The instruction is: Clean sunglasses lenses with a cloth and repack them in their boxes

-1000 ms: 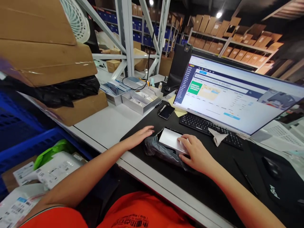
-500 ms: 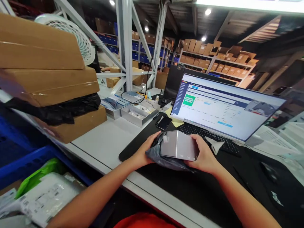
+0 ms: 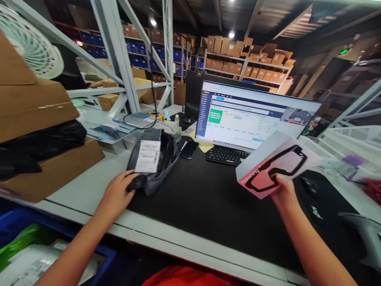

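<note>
My left hand (image 3: 116,195) is closed on the lower edge of a dark grey plastic mailing bag (image 3: 165,169). The bag gapes open on its right side and bears a white printed label (image 3: 148,156). In my right hand (image 3: 286,194) is a pink and white product box (image 3: 276,165), tilted and raised above the black desk mat (image 3: 205,198). Its face shows a black outlined shape and the lettering "Wakening". My right thumb lies across the front of the box; the other fingers are hidden behind it.
A monitor (image 3: 238,121) and keyboard (image 3: 224,155) stand beyond the mat, with a phone (image 3: 189,149) left of them. Stacked cartons (image 3: 53,171) crowd the left. A blue crate (image 3: 105,264) of parcels sits below the desk edge. A scanner-like device (image 3: 364,234) lies far right.
The box has come out of the bag, moving right in my right hand and turning to show its pink printed face. My left hand has moved left with the bag. The view has shifted right.
</note>
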Demonstrator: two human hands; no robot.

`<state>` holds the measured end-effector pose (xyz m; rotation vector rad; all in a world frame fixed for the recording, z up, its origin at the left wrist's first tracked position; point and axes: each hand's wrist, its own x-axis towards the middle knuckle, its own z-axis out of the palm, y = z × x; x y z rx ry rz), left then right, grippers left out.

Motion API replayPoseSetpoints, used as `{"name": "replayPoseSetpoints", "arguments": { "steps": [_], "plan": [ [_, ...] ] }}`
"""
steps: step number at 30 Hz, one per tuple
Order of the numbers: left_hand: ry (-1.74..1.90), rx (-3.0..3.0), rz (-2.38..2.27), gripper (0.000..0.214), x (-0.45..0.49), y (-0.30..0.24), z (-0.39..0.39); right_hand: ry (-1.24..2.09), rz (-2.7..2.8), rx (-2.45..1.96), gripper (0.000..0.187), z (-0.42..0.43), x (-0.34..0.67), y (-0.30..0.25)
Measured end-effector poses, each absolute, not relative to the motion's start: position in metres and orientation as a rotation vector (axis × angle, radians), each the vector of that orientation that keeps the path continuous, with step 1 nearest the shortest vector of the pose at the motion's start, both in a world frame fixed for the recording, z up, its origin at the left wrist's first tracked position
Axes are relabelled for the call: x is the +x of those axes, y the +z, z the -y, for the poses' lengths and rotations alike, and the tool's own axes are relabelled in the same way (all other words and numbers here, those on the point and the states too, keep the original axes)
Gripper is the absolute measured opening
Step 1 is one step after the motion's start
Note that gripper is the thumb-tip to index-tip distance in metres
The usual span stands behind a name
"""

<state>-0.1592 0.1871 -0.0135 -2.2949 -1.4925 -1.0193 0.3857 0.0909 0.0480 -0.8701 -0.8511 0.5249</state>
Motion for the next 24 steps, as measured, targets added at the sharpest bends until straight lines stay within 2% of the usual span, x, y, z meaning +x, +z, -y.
{"name": "replayPoseSetpoints", "arguments": {
  "steps": [3, 6, 11, 13, 16, 19, 20, 22, 24],
  "plan": [
    [-0.816, -2.139, 1.678, 0.059, -0.175, -0.015, -0.192, 0.740, 0.669, -0.865, 0.031, -0.094, 0.375, 0.029],
    [-0.950, -2.001, 1.682, 0.073, -0.162, 0.013, -0.178, 0.966, 0.491, -0.851, 0.035, -0.094, 0.364, 0.016],
    [-1.367, -1.967, 1.363, 0.051, -0.073, 0.079, -0.132, 1.150, 0.441, -0.889, 0.043, -0.087, 0.355, 0.011],
    [-1.363, -2.233, 1.120, 0.054, -0.028, 0.089, -0.122, 1.189, 0.513, -0.892, 0.052, -0.083, 0.353, 0.014],
    [-1.254, -2.727, 0.899, 0.076, 0.036, 0.081, -0.121, 1.259, 0.558, -0.848, 0.065, -0.074, 0.348, 0.021],
    [-1.191, -3.214, 0.805, 0.138, 0.091, 0.059, -0.128, 1.342, 0.497, -0.744, 0.065, -0.064, 0.337, 0.028],
    [-1.210, -3.321, 0.788, 0.150, 0.106, 0.052, -0.131, 1.357, 0.487, -0.719, 0.062, -0.062, 0.333, 0.030],
    [-1.278, -3.496, 0.791, 0.157, 0.129, 0.042, -0.137, 1.360, 0.490, -0.689, 0.055, -0.059, 0.326, 0.030],
    [-1.375, -3.538, 0.867, 0.149, 0.141, 0.038, -0.143, 1.350, 0.500, -0.669, 0.050, -0.059, 0.323, 0.027]
  ]
}}
